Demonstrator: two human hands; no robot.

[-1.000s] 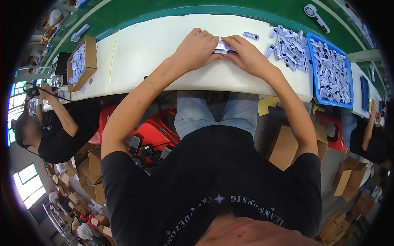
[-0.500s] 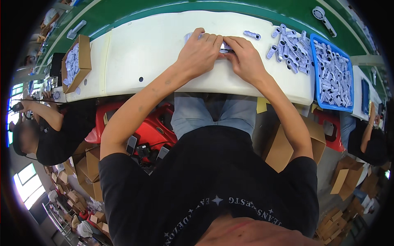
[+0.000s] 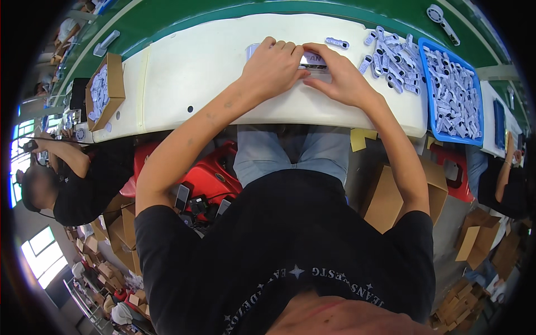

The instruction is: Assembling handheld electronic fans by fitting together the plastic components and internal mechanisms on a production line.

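Note:
Over the far side of the white table, a long pale lilac plastic piece (image 3: 314, 59) with a printed face and a dark lower edge lies between my hands. My left hand (image 3: 272, 66) is closed over its middle, fingers curled across it. A pale end of what looks like the same piece (image 3: 252, 51) shows left of that hand. Around the right end is my right hand (image 3: 345, 78), index finger along the far side, thumb below and apart from the index. Its other fingers are hidden. One small lilac handle-shaped part (image 3: 337, 43) lies just beyond it.
A loose heap of similar handle-shaped parts (image 3: 393, 58) lies on the white table (image 3: 184, 72), beside a blue basket (image 3: 429, 111) full of them. At the left end stands a cardboard box (image 3: 116, 84) of parts. Co-workers sit on both sides. A handheld fan (image 3: 443, 25) lies beyond.
My right thumb and index have spread apart, and more of the lilac piece's printed face now shows between my hands. The left hand stays nearly in place.

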